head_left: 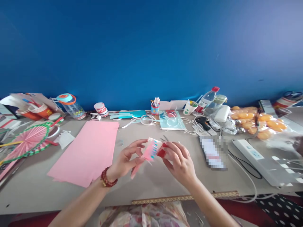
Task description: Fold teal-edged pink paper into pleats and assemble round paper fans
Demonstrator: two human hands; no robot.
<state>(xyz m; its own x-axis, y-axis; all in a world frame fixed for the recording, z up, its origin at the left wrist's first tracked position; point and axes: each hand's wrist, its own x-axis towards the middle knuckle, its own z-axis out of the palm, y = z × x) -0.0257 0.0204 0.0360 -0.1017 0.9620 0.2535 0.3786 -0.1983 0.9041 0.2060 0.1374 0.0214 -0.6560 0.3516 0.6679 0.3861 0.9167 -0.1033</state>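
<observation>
Above the middle of the table, my left hand [127, 159] is closed on a small pink paper piece [151, 150]. Its upper part is white with teal marks, and a pink strip hangs below. My right hand [178, 159] pinches a small red piece [162, 151] at the paper's right side. Whether the red piece is joined to the paper, I cannot tell. A thin grey object [165, 138], perhaps scissor tips, shows just behind my right fingers. Pink paper sheets [87, 151] lie left of my left hand.
A folded pink fan [28, 140] with green edging lies at far left. Behind my hands are a small cup of sticks [155, 108], a booklet [171, 124] and white cables [189, 124]. To the right are a phone [213, 154], a power strip [251, 154] and bagged orange items [258, 123].
</observation>
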